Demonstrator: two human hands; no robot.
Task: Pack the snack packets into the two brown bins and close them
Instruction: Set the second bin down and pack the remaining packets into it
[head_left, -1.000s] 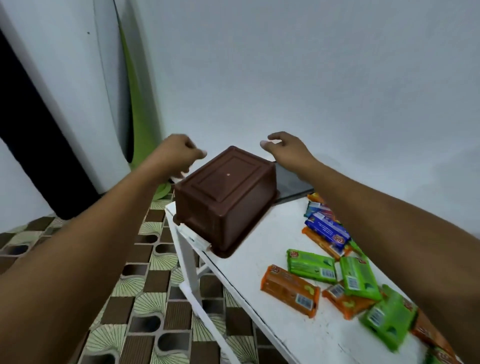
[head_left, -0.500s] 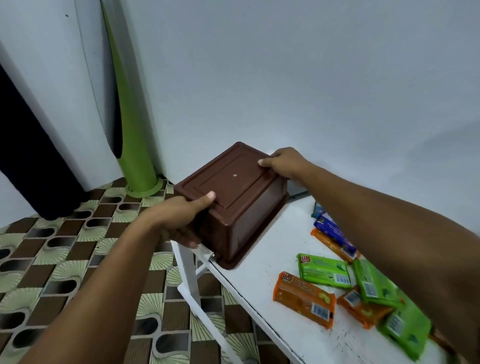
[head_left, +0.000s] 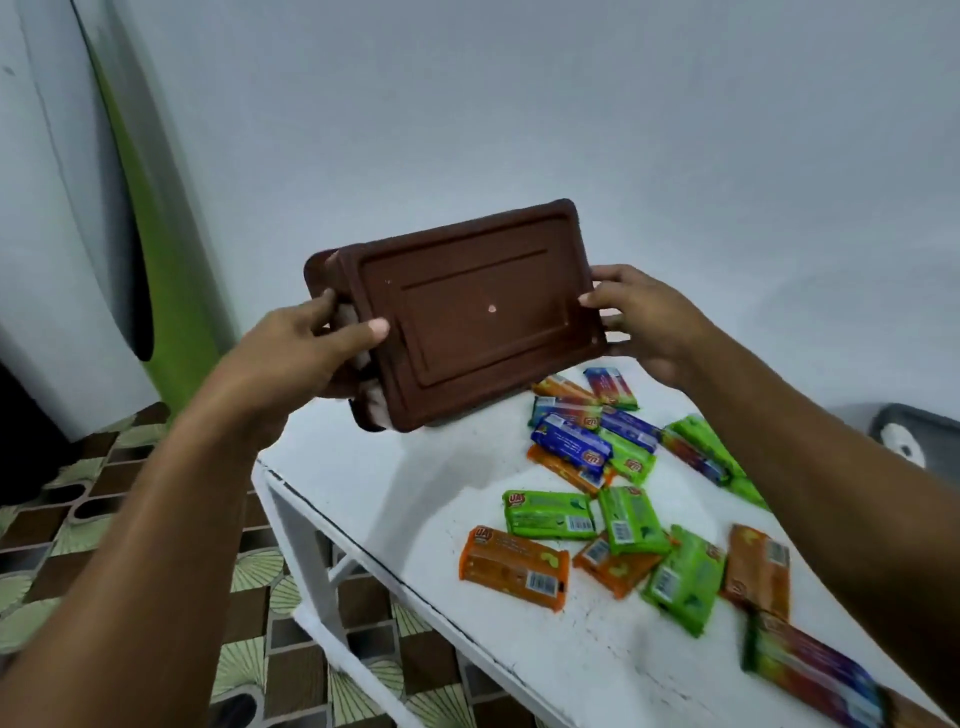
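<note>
A brown bin is held in the air above the far left corner of the white table, tilted so its flat underside faces me. My left hand grips its left end and my right hand grips its right end. Its inside is hidden. Several snack packets lie loose on the table below: an orange one, green ones, and blue ones further back. A long multicoloured packet lies at the near right.
A grey wall rises right behind the table. A green curved post stands at the left on a patterned tile floor. A grey object sits beyond the table's right side. The table's left edge drops to the floor.
The bin sat upside down on the table's corner. Both hands closed on its ends and lifted it clear, tipping its underside toward me.
</note>
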